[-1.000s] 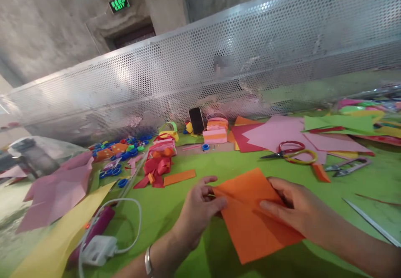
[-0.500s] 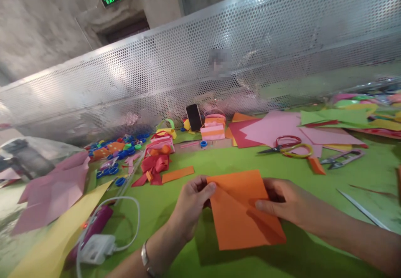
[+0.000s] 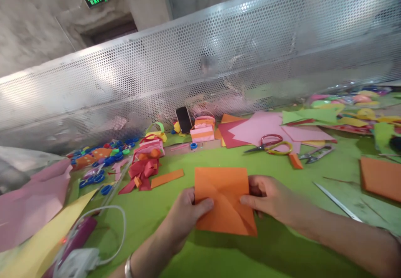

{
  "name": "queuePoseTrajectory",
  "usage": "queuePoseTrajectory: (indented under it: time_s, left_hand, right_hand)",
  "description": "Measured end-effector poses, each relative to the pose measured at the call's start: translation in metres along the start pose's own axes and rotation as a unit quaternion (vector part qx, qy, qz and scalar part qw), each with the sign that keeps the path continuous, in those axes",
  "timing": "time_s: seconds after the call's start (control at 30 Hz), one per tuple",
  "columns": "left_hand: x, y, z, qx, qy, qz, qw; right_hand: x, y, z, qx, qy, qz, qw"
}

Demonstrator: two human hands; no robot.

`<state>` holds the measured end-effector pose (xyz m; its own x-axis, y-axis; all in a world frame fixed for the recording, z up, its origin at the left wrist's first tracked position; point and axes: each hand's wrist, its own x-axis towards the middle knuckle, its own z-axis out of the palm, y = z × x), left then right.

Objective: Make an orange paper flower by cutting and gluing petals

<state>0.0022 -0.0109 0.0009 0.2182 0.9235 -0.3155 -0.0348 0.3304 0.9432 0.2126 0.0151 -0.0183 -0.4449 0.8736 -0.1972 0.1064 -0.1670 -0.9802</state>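
Observation:
Between my two hands is a squarish sheet of orange paper (image 3: 224, 186), held above the green tabletop (image 3: 175, 236) with faint creases running across it. My left hand (image 3: 188, 211) pinches its left edge, thumb on top and fingers behind. On the opposite edge, my right hand (image 3: 266, 196) grips the sheet the same way, its thumb lying on the face. The fingertips under the paper are hidden. Just beyond the sheet, to the left, lies an orange paper strip (image 3: 167, 178).
Red-and-yellow-handled scissors (image 3: 272, 144) and thread snips (image 3: 316, 155) lie beyond my right hand, near pink paper sheets (image 3: 258, 127). Orange paper (image 3: 380, 178) sits far right. A white charger (image 3: 78, 263) with a cable stands front left. A phone (image 3: 183, 120) leans near the perforated metal screen (image 3: 150, 69).
My left hand has slid from the upper left corner down the paper's left edge. The sheet is turned slightly and sits more squarely. The whole view has shifted to the right.

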Motion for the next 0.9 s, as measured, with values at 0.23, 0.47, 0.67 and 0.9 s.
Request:
queuePoseTrajectory:
  time_s: [0.23, 0.47, 0.67, 0.9]
  left_hand:
    - [0.002, -0.001, -0.003, 0.004, 0.005, -0.011, 1.0]
    - [0.003, -0.004, -0.003, 0.016, 0.002, -0.015, 1.0]
    - [0.008, 0.0, -0.008, 0.009, 0.1, 0.035, 0.994]
    - [0.006, 0.006, -0.009, -0.094, 0.188, 0.062, 0.976]
  right_hand:
    - [0.001, 0.009, -0.003, -0.03, 0.033, 0.001, 0.999]
    - [0.01, 0.017, -0.012, -0.062, 0.081, -0.022, 0.995]
    - [0.005, 0.012, -0.01, -0.089, 0.071, -0.017, 0.993]
    - [0.002, 0.007, -0.006, -0.113, 0.008, 0.021, 0.993]
